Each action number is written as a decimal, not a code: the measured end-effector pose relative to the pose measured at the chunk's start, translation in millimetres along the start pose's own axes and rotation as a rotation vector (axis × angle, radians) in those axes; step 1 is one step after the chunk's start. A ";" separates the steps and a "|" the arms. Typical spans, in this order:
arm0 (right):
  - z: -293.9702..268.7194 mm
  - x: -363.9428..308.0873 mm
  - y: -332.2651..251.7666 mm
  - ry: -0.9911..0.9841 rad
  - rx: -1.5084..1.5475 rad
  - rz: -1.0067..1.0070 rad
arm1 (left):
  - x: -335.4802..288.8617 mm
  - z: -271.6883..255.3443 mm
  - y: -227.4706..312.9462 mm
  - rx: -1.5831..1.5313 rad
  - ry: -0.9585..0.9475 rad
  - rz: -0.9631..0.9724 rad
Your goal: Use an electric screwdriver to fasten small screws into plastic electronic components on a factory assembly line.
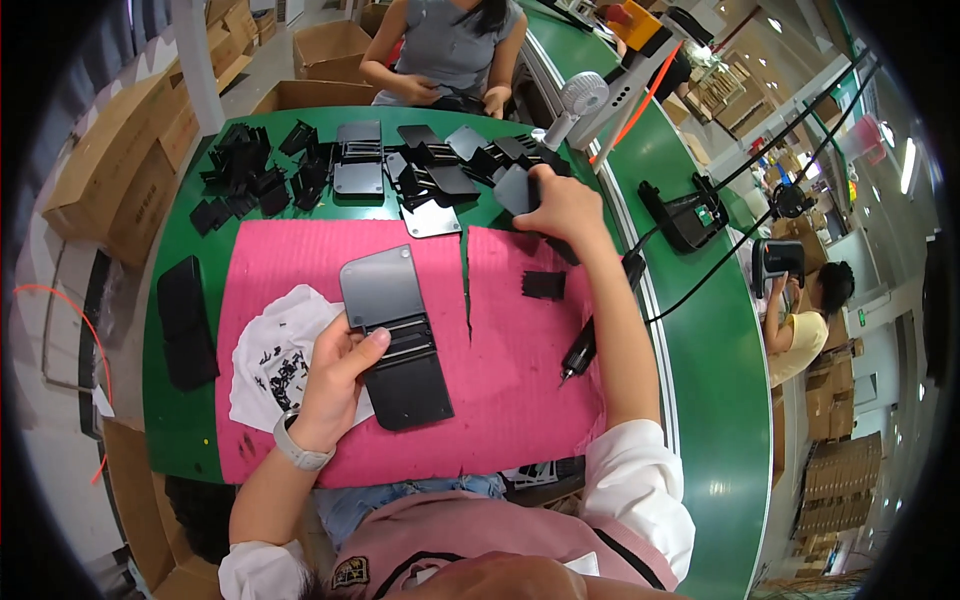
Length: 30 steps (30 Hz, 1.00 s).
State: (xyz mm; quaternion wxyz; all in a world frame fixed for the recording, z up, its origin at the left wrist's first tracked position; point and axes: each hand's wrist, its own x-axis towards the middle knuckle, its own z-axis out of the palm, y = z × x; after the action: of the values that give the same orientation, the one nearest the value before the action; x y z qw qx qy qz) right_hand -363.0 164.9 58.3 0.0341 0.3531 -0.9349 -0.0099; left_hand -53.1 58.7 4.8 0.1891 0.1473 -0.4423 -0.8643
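My left hand [335, 380] grips a flat hinged stand [384, 288] with a grey plate, a slotted middle and a black lower plate. Its thumb presses on the slotted middle, and the piece is held over the pink foam mat [500, 400]. Reaching to the far right of the mat, my right hand [566, 207] has its thumb and fingers closed round a dark grey plate [513, 188] beside a heap of similar parts. Left of my left hand, small black parts [283, 378] lie on a white cloth [252, 350].
Black and grey parts [240, 165] spread along the far side of the green table [180, 440]. A pen-shaped electric screwdriver [580, 350] lies near my right forearm. A black folded piece [186, 322] rests at left. A small fan [583, 95] stands far right; another person [450, 50] sits opposite.
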 end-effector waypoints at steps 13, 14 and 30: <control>53.5 70.1 -28.8 0.122 -0.219 -0.440 | -0.8 4.8 -3.9 0.030 -0.167 -0.029; 57.1 74.0 -28.5 0.134 -0.262 -0.402 | -0.2 2.9 -4.9 0.035 -0.185 -0.033; 57.4 75.2 -11.0 0.268 0.062 -0.549 | -3.6 3.3 0.4 0.023 -0.210 -0.066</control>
State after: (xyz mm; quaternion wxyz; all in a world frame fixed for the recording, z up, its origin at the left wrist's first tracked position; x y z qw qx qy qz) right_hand -416.0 106.7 4.9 0.1424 0.5917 -0.7914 0.0567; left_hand -51.2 62.5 7.3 0.1115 0.0724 -0.4644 -0.8756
